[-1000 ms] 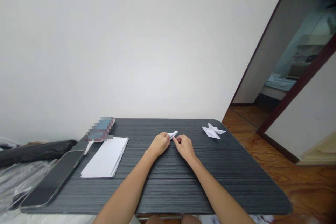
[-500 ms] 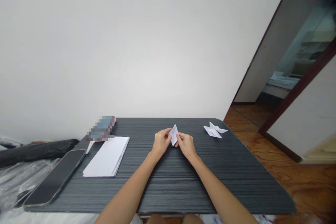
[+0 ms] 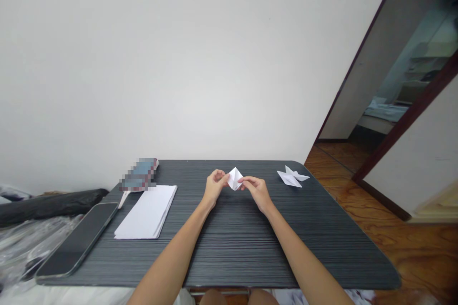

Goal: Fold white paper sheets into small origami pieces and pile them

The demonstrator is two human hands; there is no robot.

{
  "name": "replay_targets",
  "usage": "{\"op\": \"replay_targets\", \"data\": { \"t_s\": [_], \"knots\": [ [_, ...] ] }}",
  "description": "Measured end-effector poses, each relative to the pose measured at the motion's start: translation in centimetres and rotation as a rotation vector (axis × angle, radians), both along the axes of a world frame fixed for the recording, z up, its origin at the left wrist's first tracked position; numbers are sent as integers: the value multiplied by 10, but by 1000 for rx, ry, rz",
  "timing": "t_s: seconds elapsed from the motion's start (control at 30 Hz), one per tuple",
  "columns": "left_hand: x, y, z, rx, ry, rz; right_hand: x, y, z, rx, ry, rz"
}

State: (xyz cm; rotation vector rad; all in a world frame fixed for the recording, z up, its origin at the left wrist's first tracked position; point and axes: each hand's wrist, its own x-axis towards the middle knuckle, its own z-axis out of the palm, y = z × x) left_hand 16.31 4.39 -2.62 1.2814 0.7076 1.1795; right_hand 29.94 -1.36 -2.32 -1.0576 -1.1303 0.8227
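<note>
A small piece of folded white paper [image 3: 235,178], now diamond-shaped with creases down its middle, is held just above the dark table between my two hands. My left hand [image 3: 215,186] pinches its left corner between thumb and fingers. On the opposite corner, my right hand [image 3: 256,189] grips the paper the same way. Fingertips cover both side corners. Off to the right lies a finished-looking folded paper figure [image 3: 291,177] with pointed ends, touched by neither hand.
A stack of white paper sheets [image 3: 146,212] lies left of my arms. Beside it are a large smartphone [image 3: 78,240] at the table's left edge and a blurred-out item [image 3: 140,175] behind. The black striped table [image 3: 246,248] meets a white wall.
The folded paper has gone from a narrow, tall diamond to a wider one. My hands have moved slightly apart, each still pinching a side.
</note>
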Motion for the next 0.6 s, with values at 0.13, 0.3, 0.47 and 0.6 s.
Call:
{"op": "replay_targets", "data": {
  "t_s": [0.13, 0.3, 0.47, 0.6],
  "knots": [
    [1, 2, -3, 22, 59, -79, -2, -1, 2, -8, -21, 9],
    [0, 1, -3, 79, 83, -107, -2, 1, -1, -1, 32, 67],
    [1, -1, -1, 68, 83, -149, -1, 4, -5, -27, 97, 95],
    [1, -1, 1, 89, 62, -171, 0, 5, -8, -87, 325, 180]
  ]
}}
